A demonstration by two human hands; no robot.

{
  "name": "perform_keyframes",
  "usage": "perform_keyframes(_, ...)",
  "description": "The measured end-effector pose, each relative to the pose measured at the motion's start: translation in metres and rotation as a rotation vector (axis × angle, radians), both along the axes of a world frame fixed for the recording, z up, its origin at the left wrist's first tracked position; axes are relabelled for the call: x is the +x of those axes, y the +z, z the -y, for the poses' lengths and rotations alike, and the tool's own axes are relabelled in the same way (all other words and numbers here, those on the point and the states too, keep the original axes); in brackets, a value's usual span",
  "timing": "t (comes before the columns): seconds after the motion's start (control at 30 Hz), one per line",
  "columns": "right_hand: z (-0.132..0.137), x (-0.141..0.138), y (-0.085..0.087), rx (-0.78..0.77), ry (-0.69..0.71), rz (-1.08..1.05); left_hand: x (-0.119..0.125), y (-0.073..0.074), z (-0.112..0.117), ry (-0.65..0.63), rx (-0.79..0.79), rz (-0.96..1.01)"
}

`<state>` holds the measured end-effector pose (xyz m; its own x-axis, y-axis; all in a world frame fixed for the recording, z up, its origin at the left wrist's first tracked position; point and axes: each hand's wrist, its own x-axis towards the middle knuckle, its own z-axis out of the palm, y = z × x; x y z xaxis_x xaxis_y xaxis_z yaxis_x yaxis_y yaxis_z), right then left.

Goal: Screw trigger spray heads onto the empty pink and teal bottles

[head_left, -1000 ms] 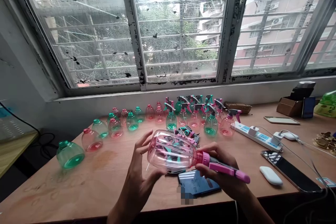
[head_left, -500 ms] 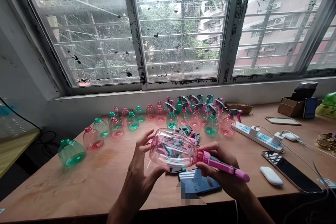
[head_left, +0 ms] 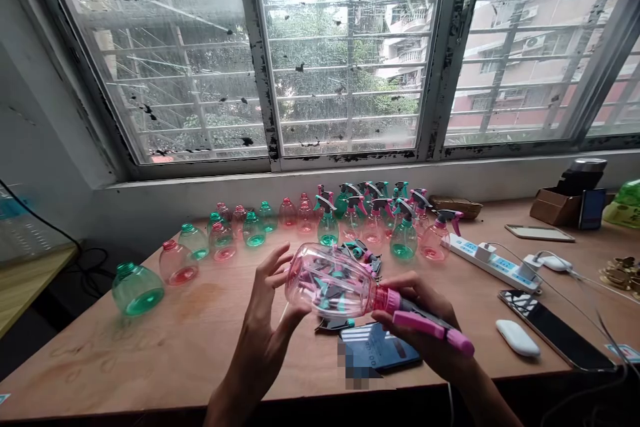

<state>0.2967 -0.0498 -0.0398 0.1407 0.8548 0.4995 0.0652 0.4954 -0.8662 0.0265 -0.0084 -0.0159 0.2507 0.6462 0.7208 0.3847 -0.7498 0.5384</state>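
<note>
A clear pink spray bottle (head_left: pixel 330 285) lies sideways in the air over the wooden table (head_left: pixel 165 340), base to the left. Its pink spray head (head_left: pixel 430 327) points right. My left hand (head_left: pixel 267 327) cups the bottle's base with fingers spread around it. My right hand (head_left: pixel 425 330) is wrapped around the neck and spray head. Loose spray heads (head_left: pixel 363 255) lie on the table just behind the bottle.
Capless green and pink bottles (head_left: pixel 137 288) line the table's left; bottles with spray heads (head_left: pixel 403 235) stand at the back centre. A phone (head_left: pixel 377 349) lies under my hands. A power strip (head_left: pixel 493 261), white mouse (head_left: pixel 517 337), another phone (head_left: pixel 557 330) and a cardboard box (head_left: pixel 553 203) sit right.
The bottle has turned slightly in my hands and its spray head has dipped a little lower. Both hands keep the same hold.
</note>
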Motion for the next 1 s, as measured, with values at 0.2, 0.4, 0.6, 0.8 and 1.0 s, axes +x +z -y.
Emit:
perform_keyframes(0.2, -0.006, 0.002, 0.004, -0.188, 0.158, -0.166, -0.001, 0.001, -0.003, -0.053, 0.148, -0.050)
perform_keyframes(0.4, -0.004, 0.005, -0.003, 0.028, 0.015, 0.050, 0.001, -0.001, -0.002, -0.044, -0.042, -0.053)
perform_keyframes(0.6, -0.006, 0.004, -0.001, -0.128, 0.071, -0.060, 0.001, -0.003, -0.008, -0.035, 0.028, -0.055)
perform_keyframes(0.8, -0.005, -0.001, 0.004, -0.170, 0.144, -0.159, -0.001, 0.000, -0.004, -0.008, 0.065, -0.089)
perform_keyframes(1.0, 0.002, -0.004, 0.007, -0.104, 0.020, -0.087, 0.001, 0.000, -0.005, 0.016, -0.024, -0.036)
